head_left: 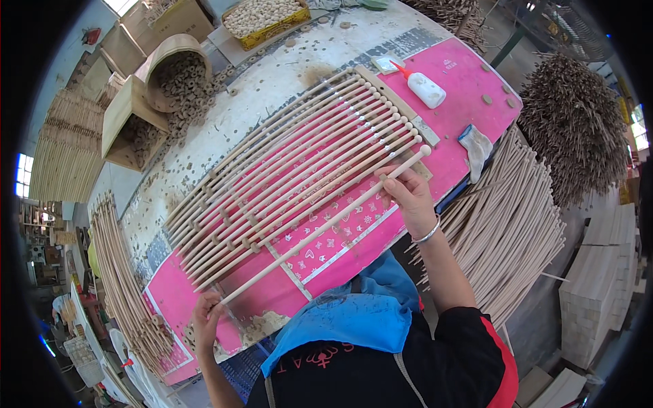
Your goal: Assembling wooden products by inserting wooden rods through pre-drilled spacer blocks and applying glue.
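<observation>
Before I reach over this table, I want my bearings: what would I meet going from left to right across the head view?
Angular wooden box, left hand, yellow crate of small round pieces, right hand, white-and-blue glove, dark brown stick bundle.

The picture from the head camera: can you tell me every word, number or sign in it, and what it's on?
Black shirt: red letters and a red emblem, upside down from here; I won't copy those out.
Pink table cover: small white print near the white bottle, too small to read; its hearts and bows are pictures, not words.
Wooden stick in the hands: no writing that I can see.
</observation>
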Action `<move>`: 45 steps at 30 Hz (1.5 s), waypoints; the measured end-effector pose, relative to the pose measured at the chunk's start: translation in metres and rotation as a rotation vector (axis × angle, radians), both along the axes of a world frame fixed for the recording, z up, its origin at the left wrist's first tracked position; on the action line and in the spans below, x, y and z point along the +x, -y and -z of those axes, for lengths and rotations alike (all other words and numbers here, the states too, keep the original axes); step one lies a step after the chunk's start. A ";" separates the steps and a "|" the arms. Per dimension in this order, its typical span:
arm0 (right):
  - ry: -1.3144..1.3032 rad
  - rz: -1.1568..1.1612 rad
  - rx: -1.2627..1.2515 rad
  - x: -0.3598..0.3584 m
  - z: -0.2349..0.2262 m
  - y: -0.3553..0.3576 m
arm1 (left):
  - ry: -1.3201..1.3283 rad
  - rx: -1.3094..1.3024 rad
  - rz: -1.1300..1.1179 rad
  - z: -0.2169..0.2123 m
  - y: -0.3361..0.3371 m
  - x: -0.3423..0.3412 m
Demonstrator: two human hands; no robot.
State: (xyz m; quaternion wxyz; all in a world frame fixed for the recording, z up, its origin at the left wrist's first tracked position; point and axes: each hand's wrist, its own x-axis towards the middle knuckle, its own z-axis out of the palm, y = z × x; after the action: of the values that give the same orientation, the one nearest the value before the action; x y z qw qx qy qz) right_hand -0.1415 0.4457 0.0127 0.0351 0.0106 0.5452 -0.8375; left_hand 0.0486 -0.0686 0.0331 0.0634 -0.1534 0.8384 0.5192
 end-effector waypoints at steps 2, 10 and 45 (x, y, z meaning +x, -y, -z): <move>0.004 0.014 -0.008 0.001 0.001 -0.003 | 0.047 -0.052 0.054 -0.006 -0.008 -0.007; 0.019 0.152 0.014 0.005 0.022 -0.025 | 0.009 -0.191 0.229 0.007 -0.051 -0.030; -0.059 0.542 0.743 0.002 0.067 -0.062 | -0.399 -0.815 0.148 0.036 -0.127 -0.080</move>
State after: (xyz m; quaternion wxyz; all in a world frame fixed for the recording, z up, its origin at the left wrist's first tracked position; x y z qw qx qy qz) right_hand -0.1395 0.5075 -0.0538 -0.2068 0.1410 0.7868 -0.5642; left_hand -0.0316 0.0586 -0.0026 -0.1277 -0.0027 0.9787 0.1607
